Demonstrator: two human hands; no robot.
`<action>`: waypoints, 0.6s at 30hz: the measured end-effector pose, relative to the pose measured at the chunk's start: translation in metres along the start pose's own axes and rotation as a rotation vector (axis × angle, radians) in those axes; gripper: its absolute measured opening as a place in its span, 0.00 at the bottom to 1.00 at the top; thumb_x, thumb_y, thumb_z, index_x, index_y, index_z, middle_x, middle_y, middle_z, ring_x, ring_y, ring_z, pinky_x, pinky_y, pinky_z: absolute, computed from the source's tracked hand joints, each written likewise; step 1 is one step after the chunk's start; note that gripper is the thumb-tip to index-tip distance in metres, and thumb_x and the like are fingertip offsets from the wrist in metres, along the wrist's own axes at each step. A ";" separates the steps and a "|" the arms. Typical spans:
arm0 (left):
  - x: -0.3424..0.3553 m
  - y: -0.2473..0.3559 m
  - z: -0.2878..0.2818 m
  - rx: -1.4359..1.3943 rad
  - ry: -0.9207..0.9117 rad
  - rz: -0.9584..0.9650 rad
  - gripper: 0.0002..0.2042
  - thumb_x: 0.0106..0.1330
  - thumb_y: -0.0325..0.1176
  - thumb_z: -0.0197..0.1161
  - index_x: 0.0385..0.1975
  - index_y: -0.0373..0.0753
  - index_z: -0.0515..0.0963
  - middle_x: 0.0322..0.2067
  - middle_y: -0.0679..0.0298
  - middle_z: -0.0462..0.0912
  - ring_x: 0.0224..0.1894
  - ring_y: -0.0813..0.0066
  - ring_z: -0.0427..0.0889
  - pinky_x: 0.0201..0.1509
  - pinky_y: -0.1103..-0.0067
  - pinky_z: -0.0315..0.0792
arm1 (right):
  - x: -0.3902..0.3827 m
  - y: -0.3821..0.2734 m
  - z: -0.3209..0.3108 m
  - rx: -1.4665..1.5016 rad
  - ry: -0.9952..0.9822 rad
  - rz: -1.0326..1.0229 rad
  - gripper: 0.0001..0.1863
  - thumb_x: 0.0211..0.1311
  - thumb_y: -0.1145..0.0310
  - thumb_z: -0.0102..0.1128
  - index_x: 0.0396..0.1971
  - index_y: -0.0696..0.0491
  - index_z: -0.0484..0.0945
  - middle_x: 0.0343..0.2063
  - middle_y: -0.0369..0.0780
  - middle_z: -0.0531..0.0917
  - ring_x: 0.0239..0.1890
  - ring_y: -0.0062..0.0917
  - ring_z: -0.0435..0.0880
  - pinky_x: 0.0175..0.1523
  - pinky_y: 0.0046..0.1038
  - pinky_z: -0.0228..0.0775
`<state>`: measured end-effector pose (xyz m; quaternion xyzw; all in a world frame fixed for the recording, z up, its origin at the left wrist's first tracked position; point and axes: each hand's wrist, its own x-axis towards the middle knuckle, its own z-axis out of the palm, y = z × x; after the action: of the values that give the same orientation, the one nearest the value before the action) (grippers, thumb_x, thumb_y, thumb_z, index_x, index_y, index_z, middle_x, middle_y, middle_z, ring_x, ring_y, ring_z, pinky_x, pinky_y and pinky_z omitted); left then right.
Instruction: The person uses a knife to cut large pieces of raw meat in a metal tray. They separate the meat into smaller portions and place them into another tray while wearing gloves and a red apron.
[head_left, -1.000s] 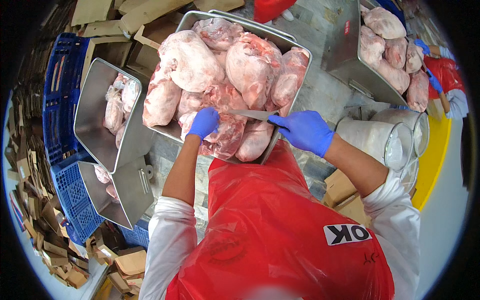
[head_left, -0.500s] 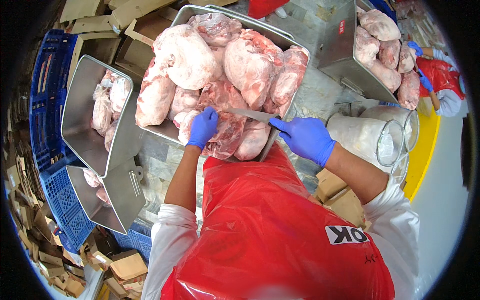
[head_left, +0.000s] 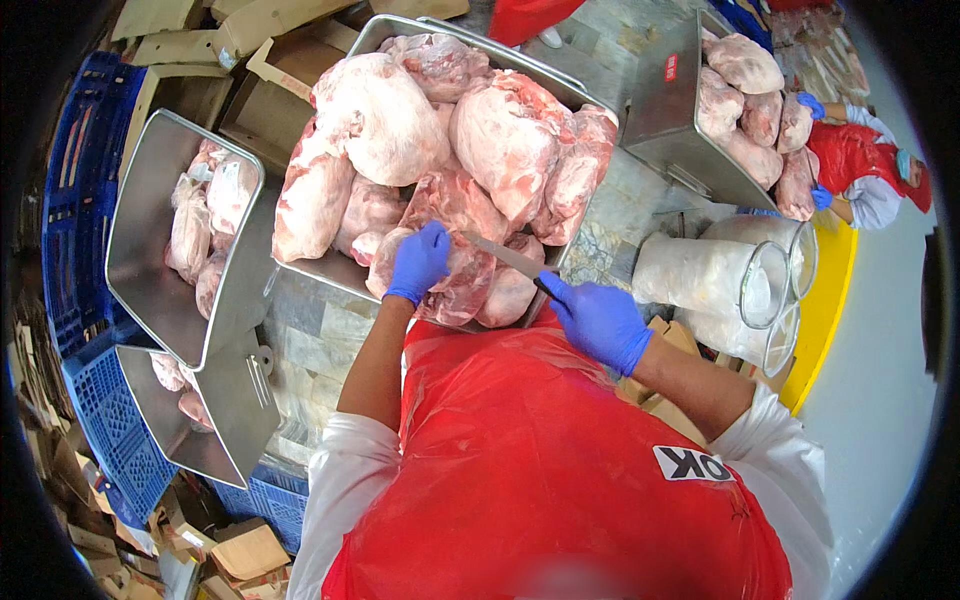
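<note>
My left hand (head_left: 421,262) in a blue glove grips a reddish cut of meat (head_left: 460,282) at the near side of a steel bin (head_left: 603,128) heaped with large pale pink pieces (head_left: 385,125). In my right hand (head_left: 602,322), also gloved, is a knife with a dark handle. Its blade (head_left: 508,256) slants up and leftward over that cut, its tip close to my left fingers. The underside of the cut is hidden.
Two steel bins with meat (head_left: 144,223) (head_left: 236,425) stand at left beside blue pallets (head_left: 80,210) and flattened cartons (head_left: 165,45). At right are another meat bin (head_left: 660,130), a co-worker in red apron (head_left: 850,165), lined round containers (head_left: 688,280) and a yellow edge (head_left: 830,335).
My right hand and knife have moved down and a little toward me, the blade now steeper. My left hand has shifted slightly right. The co-worker has leaned further into view.
</note>
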<state>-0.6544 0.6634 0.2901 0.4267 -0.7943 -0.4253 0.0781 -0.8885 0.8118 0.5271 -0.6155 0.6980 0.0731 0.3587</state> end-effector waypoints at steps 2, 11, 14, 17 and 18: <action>0.000 -0.007 0.003 0.079 -0.041 0.062 0.06 0.66 0.33 0.57 0.36 0.38 0.73 0.34 0.48 0.79 0.38 0.49 0.82 0.37 0.58 0.74 | -0.007 -0.015 0.010 0.023 0.010 0.056 0.23 0.68 0.63 0.49 0.62 0.48 0.68 0.26 0.52 0.83 0.28 0.48 0.84 0.32 0.49 0.75; 0.002 0.008 -0.007 -0.025 -0.054 -0.056 0.09 0.69 0.37 0.53 0.34 0.39 0.74 0.26 0.44 0.81 0.30 0.40 0.81 0.32 0.54 0.73 | -0.027 -0.047 0.041 0.119 0.063 0.224 0.25 0.67 0.63 0.51 0.64 0.46 0.69 0.27 0.53 0.82 0.25 0.48 0.83 0.30 0.48 0.75; 0.004 0.012 -0.012 -0.066 -0.075 -0.064 0.09 0.69 0.37 0.53 0.34 0.38 0.74 0.25 0.44 0.81 0.30 0.41 0.82 0.31 0.56 0.74 | -0.029 -0.057 0.054 0.135 0.101 0.267 0.26 0.66 0.63 0.53 0.65 0.44 0.69 0.25 0.52 0.81 0.24 0.47 0.82 0.29 0.47 0.75; 0.004 0.033 -0.024 -0.251 -0.144 -0.216 0.09 0.69 0.36 0.53 0.32 0.38 0.74 0.24 0.45 0.81 0.27 0.42 0.82 0.30 0.57 0.74 | -0.029 -0.066 0.057 0.110 0.102 0.277 0.28 0.65 0.67 0.50 0.66 0.47 0.67 0.25 0.51 0.80 0.22 0.45 0.82 0.26 0.47 0.74; 0.005 0.029 -0.023 -0.196 -0.142 -0.176 0.08 0.68 0.36 0.54 0.33 0.39 0.74 0.25 0.46 0.81 0.28 0.45 0.83 0.30 0.57 0.74 | -0.030 -0.067 0.063 0.106 0.112 0.279 0.28 0.64 0.68 0.50 0.66 0.47 0.67 0.25 0.51 0.80 0.22 0.45 0.82 0.25 0.46 0.74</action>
<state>-0.6642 0.6538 0.3252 0.4540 -0.7121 -0.5350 0.0253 -0.8014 0.8549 0.5213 -0.4958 0.7986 0.0507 0.3375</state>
